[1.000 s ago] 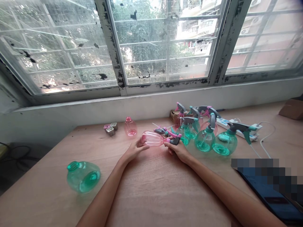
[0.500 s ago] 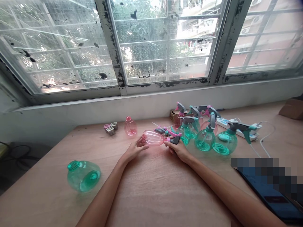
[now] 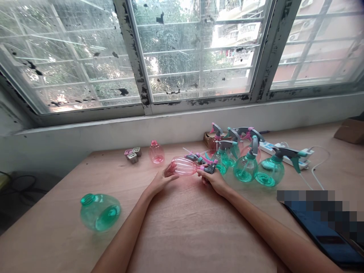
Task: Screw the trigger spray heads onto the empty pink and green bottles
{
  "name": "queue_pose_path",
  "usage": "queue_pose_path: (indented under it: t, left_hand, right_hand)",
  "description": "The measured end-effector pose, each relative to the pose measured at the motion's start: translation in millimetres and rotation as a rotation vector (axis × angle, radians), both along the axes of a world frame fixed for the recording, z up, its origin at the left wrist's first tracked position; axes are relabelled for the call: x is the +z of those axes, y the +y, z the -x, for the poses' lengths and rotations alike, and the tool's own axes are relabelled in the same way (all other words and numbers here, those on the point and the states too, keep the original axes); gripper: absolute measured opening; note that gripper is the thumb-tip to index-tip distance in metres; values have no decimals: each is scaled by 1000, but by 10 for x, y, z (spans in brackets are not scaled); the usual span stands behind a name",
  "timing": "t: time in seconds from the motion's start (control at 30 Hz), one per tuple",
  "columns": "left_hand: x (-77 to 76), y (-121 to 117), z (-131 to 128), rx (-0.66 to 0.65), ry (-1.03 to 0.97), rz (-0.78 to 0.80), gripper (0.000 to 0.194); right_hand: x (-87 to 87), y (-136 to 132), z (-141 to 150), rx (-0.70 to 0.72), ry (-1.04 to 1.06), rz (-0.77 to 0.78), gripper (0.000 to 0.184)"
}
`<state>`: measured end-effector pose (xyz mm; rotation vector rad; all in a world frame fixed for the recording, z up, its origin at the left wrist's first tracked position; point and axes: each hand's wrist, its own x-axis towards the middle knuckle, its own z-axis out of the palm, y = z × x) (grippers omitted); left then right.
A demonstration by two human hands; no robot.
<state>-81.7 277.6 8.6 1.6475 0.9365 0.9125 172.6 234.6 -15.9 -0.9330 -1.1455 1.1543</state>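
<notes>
A clear pink spray bottle (image 3: pixel 184 166) lies on its side between my hands, its base to the left. My left hand (image 3: pixel 165 176) is closed around the base end. At the neck, my right hand (image 3: pixel 212 179) grips the pink-and-grey spray head (image 3: pixel 209 167), which sits against the bottle's mouth; whether it is fully screwed on I cannot tell. Just behind the bottle lie loose spray heads (image 3: pixel 193 156), partly hidden. A second pink bottle (image 3: pixel 156 152), without a head, stands farther back on the left.
A headless green bottle (image 3: pixel 100 212) lies tilted at the left front. Small blocks (image 3: pixel 132 155) sit near the back edge. Several green and pink bottles with spray heads, including a green one (image 3: pixel 246 167), crowd the right, before a power strip (image 3: pixel 284 154). A dark tablet-like device (image 3: pixel 318 231) lies at right front.
Both hands hold the pink bottle and spray head in nearly the same place. Only a very slight shift of the view shows.
</notes>
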Motion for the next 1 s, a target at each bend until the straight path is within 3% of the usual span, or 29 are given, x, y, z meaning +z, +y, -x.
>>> queue_pose_path:
  t: [0.17, 0.37, 0.43, 0.67, 0.87, 1.0]
  left_hand:
    - [72, -36, -5, 0, 78, -19, 57]
    - [-2, -9, -7, -3, 1, -13, 86]
    - [2, -12, -12, -15, 0, -22, 88]
    - [56, -33, -26, 12, 93, -42, 60]
    - [16, -39, -43, 13, 44, -24, 86]
    - [67, -62, -63, 36, 49, 7, 89]
  right_hand:
    - [1, -11, -3, 47, -25, -12, 43]
    - [-5, -3, 2, 16, -22, 5, 36]
    - [-4, -8, 6, 18, -19, 4, 37]
    - [-19, -6, 0, 23, -50, -19, 42]
    - [7, 3, 3, -2, -26, -5, 40]
    - [-5, 6, -4, 12, -9, -10, 39]
